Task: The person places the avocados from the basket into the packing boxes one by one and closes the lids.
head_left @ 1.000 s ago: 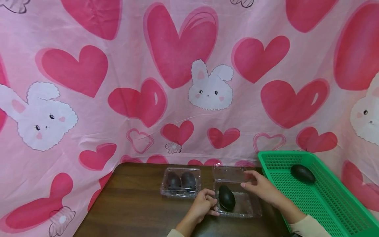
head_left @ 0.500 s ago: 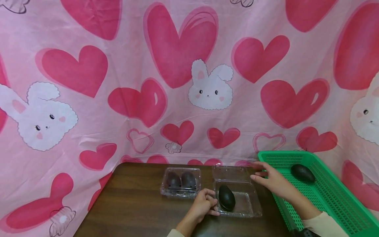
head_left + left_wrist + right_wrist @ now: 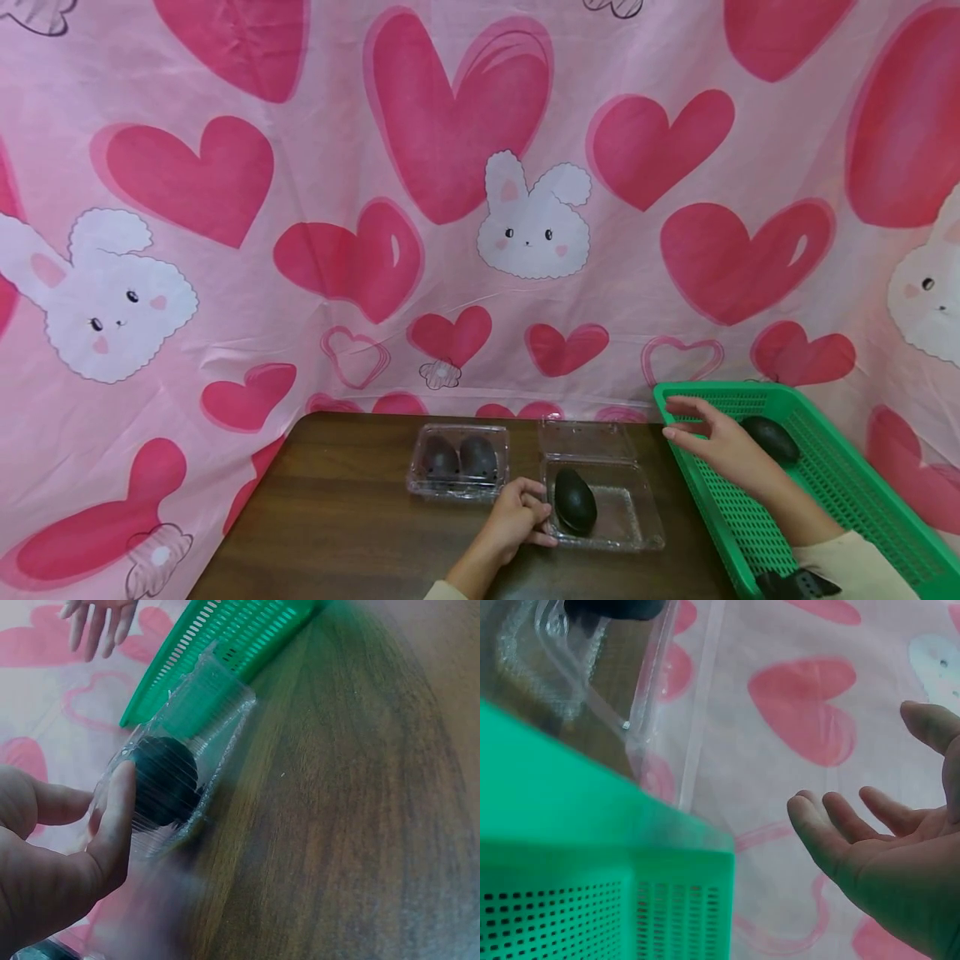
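A dark avocado [image 3: 575, 501] lies in the left half of a clear plastic clamshell container [image 3: 628, 521], whose lid [image 3: 587, 440] is folded back toward the wall. My left hand [image 3: 517, 518] holds the container's left side; in the left wrist view its bent thumb and finger [image 3: 112, 817] meet the plastic wall beside the avocado. My right hand [image 3: 716, 437] hovers over the left rim of a green basket [image 3: 817, 525], fingers spread and nothing in them. Another avocado [image 3: 771, 440] lies inside the basket, partly behind that hand.
Left of the container stands a closed clear clamshell [image 3: 458, 492] with two avocados inside. All this rests on a brown wooden table [image 3: 345, 517]. Behind it hangs a pink cloth [image 3: 450, 292] with hearts and rabbits.
My right hand has moved right, away from the folded-back lid, to above the basket's rim. My left hand and the containers have stayed in place.
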The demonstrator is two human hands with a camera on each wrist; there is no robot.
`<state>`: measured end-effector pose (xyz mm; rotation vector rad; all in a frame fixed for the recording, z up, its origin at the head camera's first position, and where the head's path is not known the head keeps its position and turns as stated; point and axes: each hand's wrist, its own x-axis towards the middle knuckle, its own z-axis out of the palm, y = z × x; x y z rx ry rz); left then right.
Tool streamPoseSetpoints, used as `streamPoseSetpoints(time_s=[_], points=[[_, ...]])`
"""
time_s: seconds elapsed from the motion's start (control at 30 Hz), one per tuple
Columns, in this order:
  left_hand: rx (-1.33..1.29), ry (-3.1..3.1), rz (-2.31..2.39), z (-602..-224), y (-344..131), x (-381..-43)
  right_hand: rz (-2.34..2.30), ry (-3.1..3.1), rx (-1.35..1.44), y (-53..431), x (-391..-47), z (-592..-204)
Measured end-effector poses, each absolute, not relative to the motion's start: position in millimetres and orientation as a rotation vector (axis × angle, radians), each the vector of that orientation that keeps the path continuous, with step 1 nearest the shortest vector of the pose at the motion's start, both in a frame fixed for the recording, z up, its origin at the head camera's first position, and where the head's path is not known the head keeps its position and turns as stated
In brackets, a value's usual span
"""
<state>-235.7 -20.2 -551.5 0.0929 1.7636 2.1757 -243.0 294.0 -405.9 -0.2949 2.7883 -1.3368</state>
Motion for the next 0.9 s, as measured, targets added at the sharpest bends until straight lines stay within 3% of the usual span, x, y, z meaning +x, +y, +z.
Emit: streamPoseSetpoints(time_s=[0.9], points=[[0.113, 1.74, 2.177, -549.4, -20.8, -236.4, -1.039, 2.998, -0.102, 361.8, -276.4, -440.9]])
